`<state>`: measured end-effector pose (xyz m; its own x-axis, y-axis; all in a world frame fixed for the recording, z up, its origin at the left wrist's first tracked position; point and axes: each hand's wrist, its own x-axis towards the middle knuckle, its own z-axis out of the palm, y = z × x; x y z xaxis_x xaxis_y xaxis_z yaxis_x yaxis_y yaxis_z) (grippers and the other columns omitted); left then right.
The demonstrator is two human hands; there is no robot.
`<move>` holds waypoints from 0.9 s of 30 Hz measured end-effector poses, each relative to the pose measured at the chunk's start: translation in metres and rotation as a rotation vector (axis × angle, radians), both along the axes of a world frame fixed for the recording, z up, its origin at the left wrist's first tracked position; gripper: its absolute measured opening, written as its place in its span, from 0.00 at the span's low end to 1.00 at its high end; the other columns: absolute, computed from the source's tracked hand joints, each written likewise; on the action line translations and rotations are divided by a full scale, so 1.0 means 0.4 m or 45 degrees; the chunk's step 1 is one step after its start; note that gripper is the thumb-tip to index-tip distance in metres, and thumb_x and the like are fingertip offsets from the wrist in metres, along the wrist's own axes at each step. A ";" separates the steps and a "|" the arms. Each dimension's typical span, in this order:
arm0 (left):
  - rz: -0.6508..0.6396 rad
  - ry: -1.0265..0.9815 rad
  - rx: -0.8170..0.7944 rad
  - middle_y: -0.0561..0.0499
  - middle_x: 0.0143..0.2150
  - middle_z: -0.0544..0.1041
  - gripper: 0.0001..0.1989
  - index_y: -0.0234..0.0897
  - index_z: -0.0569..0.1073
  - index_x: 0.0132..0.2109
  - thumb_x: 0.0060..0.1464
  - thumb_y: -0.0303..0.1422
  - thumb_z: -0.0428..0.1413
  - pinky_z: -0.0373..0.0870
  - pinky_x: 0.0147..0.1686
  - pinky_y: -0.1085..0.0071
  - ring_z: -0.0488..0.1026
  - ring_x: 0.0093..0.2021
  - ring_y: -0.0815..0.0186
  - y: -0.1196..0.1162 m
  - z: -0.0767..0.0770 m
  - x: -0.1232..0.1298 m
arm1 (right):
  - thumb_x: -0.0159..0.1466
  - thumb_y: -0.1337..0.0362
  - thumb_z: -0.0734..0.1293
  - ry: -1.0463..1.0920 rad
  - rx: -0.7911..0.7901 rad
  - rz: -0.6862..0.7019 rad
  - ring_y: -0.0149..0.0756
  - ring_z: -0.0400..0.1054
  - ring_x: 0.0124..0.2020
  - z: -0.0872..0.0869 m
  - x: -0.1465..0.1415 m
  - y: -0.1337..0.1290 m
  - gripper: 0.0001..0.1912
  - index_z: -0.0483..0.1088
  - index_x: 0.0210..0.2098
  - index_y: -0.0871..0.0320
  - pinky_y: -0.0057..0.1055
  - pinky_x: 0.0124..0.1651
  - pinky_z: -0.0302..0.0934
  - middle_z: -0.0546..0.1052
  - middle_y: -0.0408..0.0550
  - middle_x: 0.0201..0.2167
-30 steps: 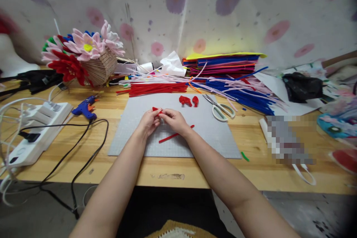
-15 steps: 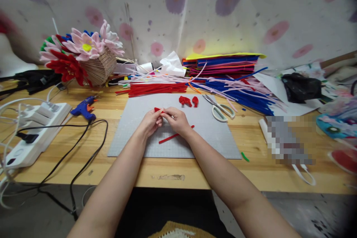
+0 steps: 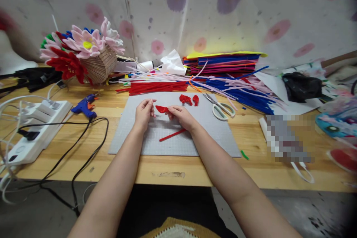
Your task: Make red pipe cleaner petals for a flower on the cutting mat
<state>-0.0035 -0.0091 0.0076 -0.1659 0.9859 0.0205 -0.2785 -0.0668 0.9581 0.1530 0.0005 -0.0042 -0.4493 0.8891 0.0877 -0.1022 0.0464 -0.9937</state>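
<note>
My right hand [image 3: 179, 115] pinches the right end of a red pipe-cleaner petal [image 3: 161, 109], a pointed, leaf-like shape held above the grey cutting mat [image 3: 125, 139]. A short gap to the left of the petal is my left hand [image 3: 145, 113], its fingers curled, thumb and forefinger together; whatever they may hold is hidden. Under my right hand a straight red pipe cleaner [image 3: 170, 135] lies on the mat, its right end covered by the hand. Farther back on the mat are a clump of red fuzzy pieces [image 3: 185, 99] and a smaller red piece [image 3: 195, 100].
Scissors [image 3: 219, 108] lie at the mat's back right corner. Behind it are red pipe cleaners [image 3: 158, 87] and blue ones [image 3: 251, 98]. To the left are a blue glue gun [image 3: 86, 107], a power strip [image 3: 39, 132], cables and a basket of fuzzy flowers [image 3: 97, 65].
My hands have come apart. The left has let go of the petal and moved left; the right has shifted slightly right with the petal, which now shows more fully.
</note>
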 end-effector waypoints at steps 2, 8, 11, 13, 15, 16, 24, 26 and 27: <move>-0.040 -0.106 -0.038 0.58 0.21 0.64 0.15 0.34 0.72 0.35 0.41 0.39 0.60 0.62 0.15 0.80 0.60 0.16 0.79 -0.003 0.004 -0.005 | 0.56 0.53 0.62 0.077 -0.041 0.010 0.25 0.58 0.22 -0.003 0.003 0.003 0.16 0.68 0.27 0.60 0.25 0.29 0.51 0.64 0.39 0.18; -0.117 -0.175 -0.064 0.56 0.25 0.70 0.16 0.33 0.72 0.33 0.35 0.36 0.63 0.65 0.19 0.79 0.63 0.19 0.78 -0.006 -0.010 0.012 | 0.57 0.53 0.62 0.088 -0.044 0.075 0.24 0.55 0.22 -0.003 -0.005 -0.002 0.15 0.67 0.27 0.60 0.25 0.28 0.49 0.62 0.38 0.18; -0.092 -0.165 -0.033 0.54 0.26 0.72 0.16 0.33 0.73 0.33 0.35 0.36 0.63 0.65 0.20 0.78 0.64 0.20 0.77 -0.002 -0.017 0.013 | 0.57 0.54 0.61 0.065 -0.065 0.120 0.24 0.54 0.21 -0.002 -0.011 -0.009 0.15 0.65 0.24 0.60 0.25 0.27 0.48 0.62 0.38 0.17; -0.121 -0.182 -0.032 0.55 0.25 0.72 0.17 0.33 0.73 0.35 0.35 0.36 0.63 0.64 0.20 0.78 0.64 0.19 0.77 0.001 -0.019 0.011 | 0.57 0.54 0.61 0.053 -0.097 0.148 0.24 0.54 0.22 -0.002 -0.014 -0.013 0.15 0.64 0.24 0.60 0.25 0.27 0.48 0.62 0.38 0.18; -0.142 -0.195 -0.044 0.56 0.22 0.71 0.17 0.33 0.74 0.35 0.35 0.36 0.63 0.62 0.18 0.78 0.62 0.18 0.78 0.004 -0.022 0.008 | 0.57 0.53 0.61 0.029 -0.094 0.174 0.24 0.55 0.22 -0.001 -0.015 -0.016 0.16 0.64 0.24 0.60 0.25 0.28 0.49 0.62 0.39 0.19; -0.137 -0.198 -0.050 0.56 0.21 0.70 0.17 0.33 0.73 0.34 0.34 0.36 0.63 0.61 0.18 0.78 0.62 0.17 0.78 0.006 -0.024 0.007 | 0.57 0.53 0.61 0.004 -0.071 0.186 0.25 0.55 0.23 0.000 -0.016 -0.018 0.16 0.64 0.24 0.60 0.25 0.28 0.49 0.62 0.39 0.19; -0.055 -0.042 0.065 0.56 0.23 0.71 0.13 0.34 0.72 0.32 0.37 0.35 0.62 0.58 0.17 0.79 0.63 0.18 0.77 0.007 -0.038 0.000 | 0.55 0.54 0.63 -0.346 0.309 0.059 0.26 0.56 0.25 -0.004 -0.040 -0.025 0.15 0.68 0.25 0.62 0.26 0.30 0.51 0.64 0.40 0.22; -0.113 0.055 0.065 0.57 0.21 0.69 0.13 0.34 0.71 0.32 0.38 0.36 0.61 0.56 0.15 0.79 0.60 0.16 0.78 0.003 -0.037 0.001 | 0.56 0.55 0.62 -0.362 0.341 0.062 0.26 0.57 0.26 -0.004 -0.040 -0.024 0.15 0.69 0.28 0.62 0.25 0.31 0.52 0.66 0.42 0.24; -0.154 0.112 0.052 0.57 0.20 0.68 0.12 0.34 0.71 0.31 0.39 0.37 0.60 0.55 0.14 0.79 0.59 0.15 0.78 0.001 -0.036 0.002 | 0.57 0.55 0.61 -0.360 0.341 0.079 0.26 0.57 0.27 -0.004 -0.039 -0.023 0.15 0.69 0.29 0.62 0.25 0.32 0.52 0.67 0.42 0.25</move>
